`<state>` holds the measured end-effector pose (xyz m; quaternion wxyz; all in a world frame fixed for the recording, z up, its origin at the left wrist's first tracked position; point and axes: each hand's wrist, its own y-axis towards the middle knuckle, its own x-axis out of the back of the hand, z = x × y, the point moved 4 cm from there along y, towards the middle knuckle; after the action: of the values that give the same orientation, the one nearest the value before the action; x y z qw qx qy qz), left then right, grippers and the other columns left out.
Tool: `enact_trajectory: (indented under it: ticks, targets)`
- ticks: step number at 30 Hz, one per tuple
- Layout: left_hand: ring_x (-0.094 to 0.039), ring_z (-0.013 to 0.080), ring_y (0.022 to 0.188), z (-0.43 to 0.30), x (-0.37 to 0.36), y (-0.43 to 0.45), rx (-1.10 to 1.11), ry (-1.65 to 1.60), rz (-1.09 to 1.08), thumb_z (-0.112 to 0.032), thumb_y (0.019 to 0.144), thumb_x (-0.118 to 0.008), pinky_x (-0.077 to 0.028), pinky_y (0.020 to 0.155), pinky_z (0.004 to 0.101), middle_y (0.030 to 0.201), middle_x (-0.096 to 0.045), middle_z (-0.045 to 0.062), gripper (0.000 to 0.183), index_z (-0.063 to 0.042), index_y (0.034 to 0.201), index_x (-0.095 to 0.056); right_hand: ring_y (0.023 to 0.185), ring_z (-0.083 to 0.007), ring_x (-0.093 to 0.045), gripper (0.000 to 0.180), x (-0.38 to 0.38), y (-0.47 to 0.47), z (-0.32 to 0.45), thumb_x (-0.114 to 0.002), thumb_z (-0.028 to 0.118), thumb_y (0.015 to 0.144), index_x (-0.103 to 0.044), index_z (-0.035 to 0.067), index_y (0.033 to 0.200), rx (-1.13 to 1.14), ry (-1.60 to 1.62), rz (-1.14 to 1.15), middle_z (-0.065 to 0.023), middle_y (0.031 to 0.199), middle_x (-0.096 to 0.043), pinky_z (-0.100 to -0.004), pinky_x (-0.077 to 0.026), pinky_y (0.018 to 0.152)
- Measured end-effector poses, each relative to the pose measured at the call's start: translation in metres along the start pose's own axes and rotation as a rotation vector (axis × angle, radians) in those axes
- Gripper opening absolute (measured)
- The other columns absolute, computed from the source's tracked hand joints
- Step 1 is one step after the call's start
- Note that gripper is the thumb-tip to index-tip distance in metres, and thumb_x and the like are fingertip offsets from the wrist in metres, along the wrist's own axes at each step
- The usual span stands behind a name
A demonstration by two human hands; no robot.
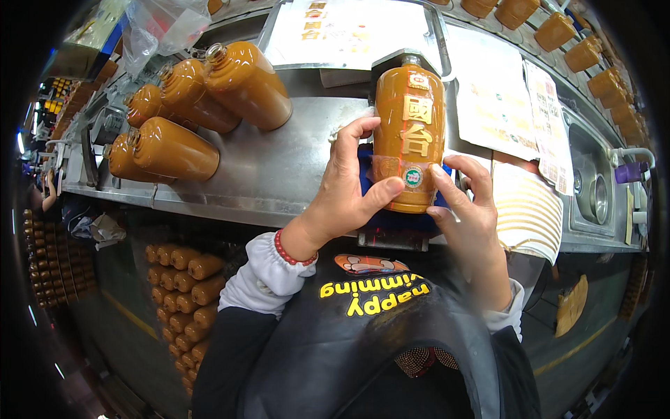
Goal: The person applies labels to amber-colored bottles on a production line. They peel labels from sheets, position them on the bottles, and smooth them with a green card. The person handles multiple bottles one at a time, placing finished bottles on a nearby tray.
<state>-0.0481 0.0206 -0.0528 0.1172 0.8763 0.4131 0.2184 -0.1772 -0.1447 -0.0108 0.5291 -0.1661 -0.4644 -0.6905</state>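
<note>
A glossy brown bottle (419,136) with raised gold characters and a clear neck lies in a metal-and-blue holder at the bench's front edge. Near its base is a round green-and-white emblem (413,177), and a thin red light line runs down its front. My left hand (348,180) grips the bottle's left side, with the thumb on its lower front. From the right, my right hand (473,209) holds the lower side with thumb and fingertips. Whether those fingertips also pinch a label edge is hard to see. The bottle's underside is hidden.
Several brown bottles (248,86) stand on the steel bench (251,167) to the left. Label sheets (494,94) lie right of the holder, beside a sheet of gold-edged strips (526,212). Behind is a tray (445,39) with a printed sheet; a sink (591,175) is far right. Stacked bottles (183,293) stand below left.
</note>
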Motion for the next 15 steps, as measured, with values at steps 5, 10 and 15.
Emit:
enact_trajectory:
  ticks: [5,10,15]
  targets:
    - [-0.043,0.0329,0.130,0.0061,0.0002,-0.0025,0.082,-0.137,0.006,-0.047,0.091,-0.070,-0.033,0.112,0.0419,0.141,-0.043,0.022,0.081,0.002,0.145,-0.033,0.119,-0.0363,-0.054,0.058,-0.0023,-0.0005,0.0019,-0.083,0.013,0.073,-0.069,0.011,0.129,0.039,0.017,-0.001,-0.0179,0.131,-0.053,-0.0451,-0.047,0.100]
    - [-0.043,0.0324,0.129,0.0054,-0.0042,-0.0006,0.064,-0.018,-0.035,-0.047,0.090,-0.071,-0.034,0.111,0.0423,0.139,-0.044,0.022,0.082,0.002,0.144,-0.033,0.119,-0.0365,-0.054,0.056,-0.0021,-0.0006,0.0015,-0.083,0.016,0.074,-0.070,0.011,0.128,0.048,-0.015,-0.002,-0.0179,0.131,-0.052,-0.0449,-0.047,0.100]
    - [-0.044,0.0338,0.128,0.0038,-0.0038,-0.0003,0.061,0.001,-0.026,-0.047,0.090,-0.071,-0.034,0.111,0.0431,0.139,-0.043,0.023,0.083,0.002,0.145,-0.032,0.120,-0.0368,-0.054,0.056,-0.0020,-0.0006,0.0004,-0.083,0.017,0.074,-0.070,0.011,0.127,0.069,-0.014,-0.016,-0.0184,0.131,-0.052,-0.0448,-0.048,0.100]
